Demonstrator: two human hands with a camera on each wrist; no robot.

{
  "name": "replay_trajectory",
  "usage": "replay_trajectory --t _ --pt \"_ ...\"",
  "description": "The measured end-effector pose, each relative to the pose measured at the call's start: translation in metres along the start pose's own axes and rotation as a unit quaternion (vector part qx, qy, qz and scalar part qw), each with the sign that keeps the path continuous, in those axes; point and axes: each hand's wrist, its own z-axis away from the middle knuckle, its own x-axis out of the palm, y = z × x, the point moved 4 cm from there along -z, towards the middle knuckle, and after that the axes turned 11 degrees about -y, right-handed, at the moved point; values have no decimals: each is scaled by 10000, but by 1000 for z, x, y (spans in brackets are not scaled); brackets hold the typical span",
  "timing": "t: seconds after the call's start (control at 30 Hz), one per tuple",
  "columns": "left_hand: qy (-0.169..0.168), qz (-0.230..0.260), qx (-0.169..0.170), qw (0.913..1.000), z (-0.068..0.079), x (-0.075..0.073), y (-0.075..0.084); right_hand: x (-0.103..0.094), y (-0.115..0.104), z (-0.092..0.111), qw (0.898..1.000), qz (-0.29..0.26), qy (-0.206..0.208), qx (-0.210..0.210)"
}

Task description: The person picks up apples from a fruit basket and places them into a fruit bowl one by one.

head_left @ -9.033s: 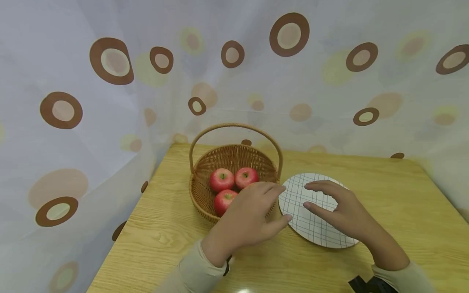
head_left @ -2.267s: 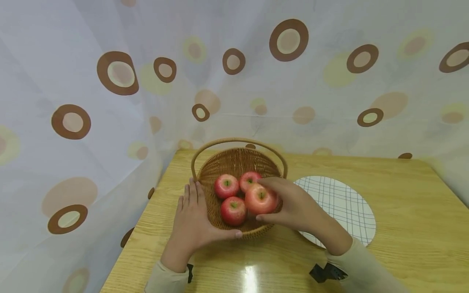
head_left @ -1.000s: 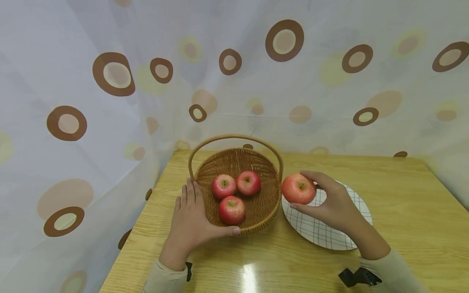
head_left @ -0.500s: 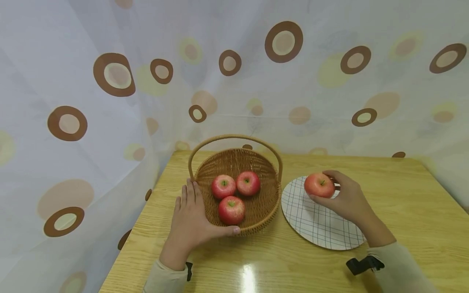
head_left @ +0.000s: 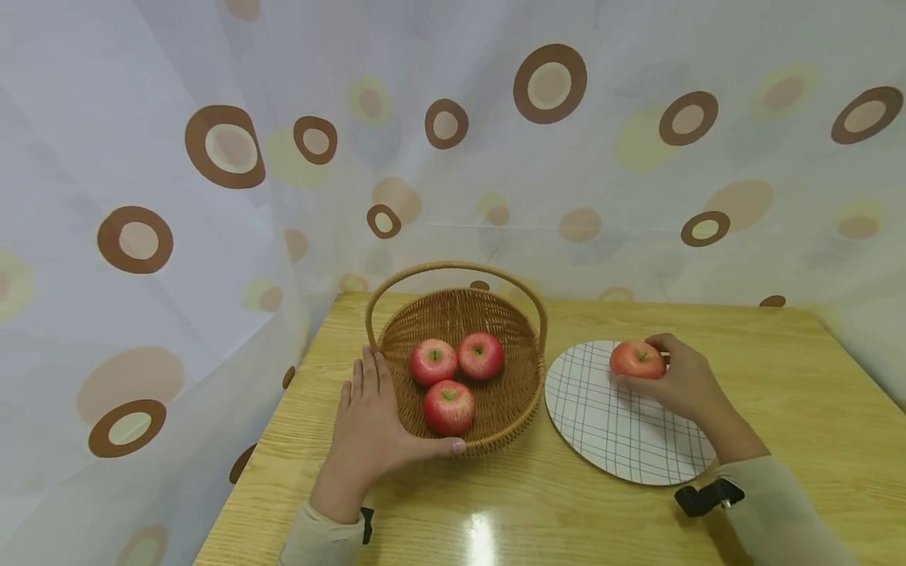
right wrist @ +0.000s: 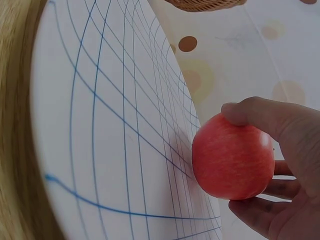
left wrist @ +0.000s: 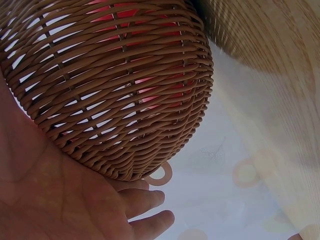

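At the right of the head view, my right hand [head_left: 683,384] grips a red apple [head_left: 637,360] between thumb and fingers, low over the far part of a white plate [head_left: 623,440] with a blue line grid. The right wrist view shows the same apple [right wrist: 232,157] close to the plate's surface. My left hand [head_left: 368,432] rests with straight fingers and spread thumb along the near left rim of a brown wicker basket [head_left: 520,393]. Its palm and fingertips show under the weave in the left wrist view. Inside the basket sit three red apples [head_left: 449,408].
The basket's tall arched handle [head_left: 456,267] rises over its middle. Both basket and plate stand on a light wooden table [head_left: 566,519], with the plate just right of the basket. A patterned white curtain [head_left: 495,181] hangs behind and along the left side.
My right hand took a fourth apple out of the basket, carried it right and lowered it toward the plate's far part. My left hand came to the basket's left side and has stayed there.
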Motion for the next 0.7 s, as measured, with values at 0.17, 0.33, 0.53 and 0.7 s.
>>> replay_trajectory --t 0.17,0.33,0.53,0.7 --pt "-1 1 0 10000 0 -1 1 0 4 -2 9999 41 7 108" --pt "32 25 23 10000 1 -3 2 -1 8 -4 9999 -48 45 131" --pt "9 56 8 10000 1 -3 2 0 12 -7 9997 -14 -91 239" --pt "-5 45 -9 10000 0 -3 2 0 10 -10 9992 31 -253 302"
